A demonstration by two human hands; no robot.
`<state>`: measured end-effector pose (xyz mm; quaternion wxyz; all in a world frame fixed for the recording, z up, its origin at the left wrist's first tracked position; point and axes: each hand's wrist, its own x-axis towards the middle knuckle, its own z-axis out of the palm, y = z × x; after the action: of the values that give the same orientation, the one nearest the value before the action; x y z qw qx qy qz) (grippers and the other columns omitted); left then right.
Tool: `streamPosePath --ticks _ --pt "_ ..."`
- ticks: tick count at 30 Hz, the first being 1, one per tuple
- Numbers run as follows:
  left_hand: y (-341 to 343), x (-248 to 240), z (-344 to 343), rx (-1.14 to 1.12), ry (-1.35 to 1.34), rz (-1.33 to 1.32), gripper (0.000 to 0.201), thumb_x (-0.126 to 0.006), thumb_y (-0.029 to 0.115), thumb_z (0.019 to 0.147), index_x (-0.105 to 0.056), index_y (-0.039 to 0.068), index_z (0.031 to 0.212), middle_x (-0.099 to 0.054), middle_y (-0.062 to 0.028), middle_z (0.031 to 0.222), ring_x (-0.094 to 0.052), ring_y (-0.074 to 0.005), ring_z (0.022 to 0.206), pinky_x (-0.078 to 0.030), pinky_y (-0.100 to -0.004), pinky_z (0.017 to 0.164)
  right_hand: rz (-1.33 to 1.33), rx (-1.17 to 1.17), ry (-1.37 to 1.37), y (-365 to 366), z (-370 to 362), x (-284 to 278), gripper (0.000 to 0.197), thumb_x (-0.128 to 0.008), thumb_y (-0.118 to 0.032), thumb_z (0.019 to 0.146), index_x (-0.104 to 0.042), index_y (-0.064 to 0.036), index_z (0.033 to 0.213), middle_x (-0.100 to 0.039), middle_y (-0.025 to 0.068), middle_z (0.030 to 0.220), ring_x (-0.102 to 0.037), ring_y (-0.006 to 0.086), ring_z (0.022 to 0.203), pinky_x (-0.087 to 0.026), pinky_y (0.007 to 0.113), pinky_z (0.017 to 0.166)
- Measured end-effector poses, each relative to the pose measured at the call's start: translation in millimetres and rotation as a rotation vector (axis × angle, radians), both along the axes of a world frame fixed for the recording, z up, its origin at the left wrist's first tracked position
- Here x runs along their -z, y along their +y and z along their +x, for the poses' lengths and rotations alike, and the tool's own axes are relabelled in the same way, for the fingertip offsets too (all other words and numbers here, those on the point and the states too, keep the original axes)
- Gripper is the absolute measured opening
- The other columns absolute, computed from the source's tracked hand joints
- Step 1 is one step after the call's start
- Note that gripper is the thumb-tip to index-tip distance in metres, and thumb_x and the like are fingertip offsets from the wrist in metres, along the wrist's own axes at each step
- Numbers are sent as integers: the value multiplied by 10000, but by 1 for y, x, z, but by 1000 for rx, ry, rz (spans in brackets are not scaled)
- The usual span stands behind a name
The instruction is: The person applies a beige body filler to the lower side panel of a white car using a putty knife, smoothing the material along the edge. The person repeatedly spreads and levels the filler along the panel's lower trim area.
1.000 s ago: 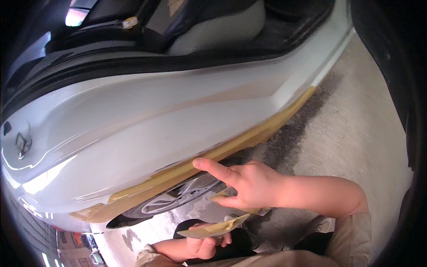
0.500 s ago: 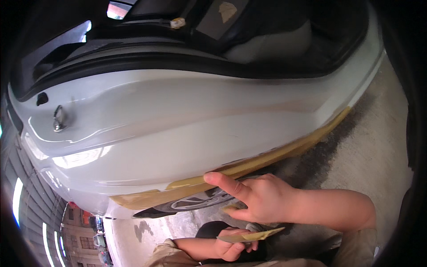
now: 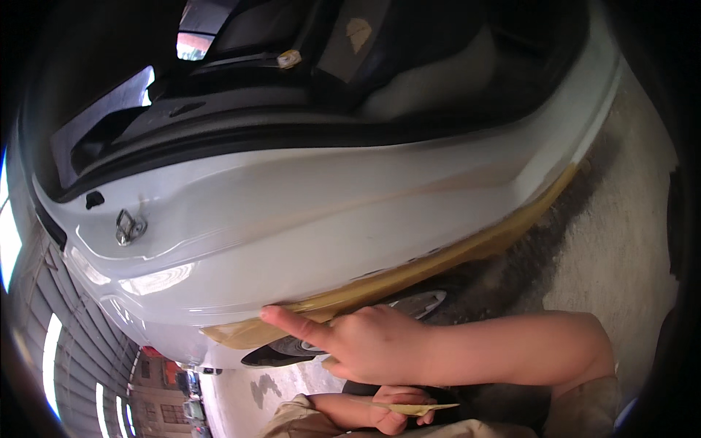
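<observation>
In front of me is a pale silver-white car body panel (image 3: 328,226) with a band of yellow-brown body filler (image 3: 409,279) along its wheel arch edge. My right hand (image 3: 372,343) reaches across from the right, its index finger stretched out and the tip touching the panel beside the filler's upper edge. Its other fingers are curled; what they hold is mostly hidden. Low in the view, my left hand (image 3: 394,416) pinches a thin flat plate carrying yellow putty (image 3: 416,409), seen nearly edge-on.
A wheel (image 3: 431,301) sits under the arch, partly behind my right hand. Above is the dark open door frame (image 3: 292,135) with the car's interior. A metal latch striker (image 3: 130,228) juts from the panel at left. Concrete floor (image 3: 621,219) lies to the right.
My right hand has moved left along the filler's edge, fingertip leading. The view has shifted slightly. My left hand still holds the plate, now more edge-on.
</observation>
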<state>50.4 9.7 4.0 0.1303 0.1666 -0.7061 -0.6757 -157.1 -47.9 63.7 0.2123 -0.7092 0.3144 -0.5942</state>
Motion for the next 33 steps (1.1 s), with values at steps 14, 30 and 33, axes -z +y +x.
streamPosePath --ticks 14,30,33 --pt "-7 0 -31 166 276 -340 463 -522 324 1036 -700 -99 973 -706 -161 793 -679 -233 626 -540 -337 560 -23 252 281 24 -32 20 880 -595 -95 820 -331 -189 1653 -468 -2 494 -505 119 373 -504 303 394" --pt "0 11 -2 -1 -64 123 699 -562 602 1004 -681 -86 997 -700 -115 731 -658 -193 594 -520 -300 529 335 225 295 52 -83 49 925 -795 -243 789 -373 -251 1613 -639 52 631 -672 242 537 -593 391 519" --pt "-1 19 5 23 -64 212 689 -590 603 990 -679 -80 1001 -714 -113 783 -660 -183 624 -517 -289 541 389 273 343 61 -98 65 918 -822 -258 773 -399 -223 1587 -660 62 654 -676 273 546 -585 408 525"
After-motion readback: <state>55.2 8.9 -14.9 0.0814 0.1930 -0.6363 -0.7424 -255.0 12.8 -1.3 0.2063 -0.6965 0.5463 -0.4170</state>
